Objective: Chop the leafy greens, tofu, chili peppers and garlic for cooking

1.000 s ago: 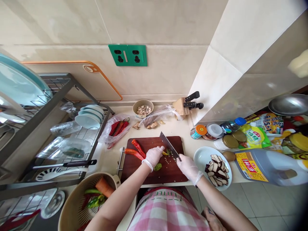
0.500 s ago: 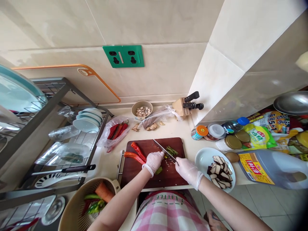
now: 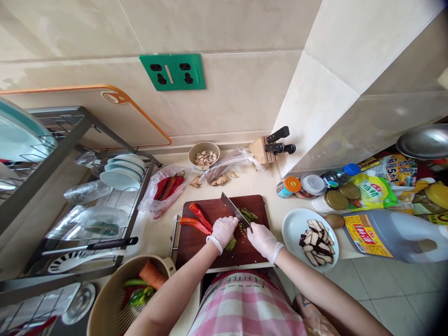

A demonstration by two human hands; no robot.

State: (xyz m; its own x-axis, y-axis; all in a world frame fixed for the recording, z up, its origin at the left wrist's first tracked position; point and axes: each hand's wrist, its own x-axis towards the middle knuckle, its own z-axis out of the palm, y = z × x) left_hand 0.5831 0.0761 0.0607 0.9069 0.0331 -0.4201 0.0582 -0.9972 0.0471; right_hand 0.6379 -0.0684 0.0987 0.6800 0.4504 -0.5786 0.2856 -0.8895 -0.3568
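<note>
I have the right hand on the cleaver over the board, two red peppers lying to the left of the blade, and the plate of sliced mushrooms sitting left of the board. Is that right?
Not quite: in the head view, the plate of sliced mushrooms sits to the right of the board. The rest stands.

You wear 2 translucent whitish gloves [image 3: 224, 231] mid-frame; bottom centre, a pink-and-white checked garment [image 3: 247, 310], perhaps an apron, bears green lettering [image 3: 241, 278].
</note>
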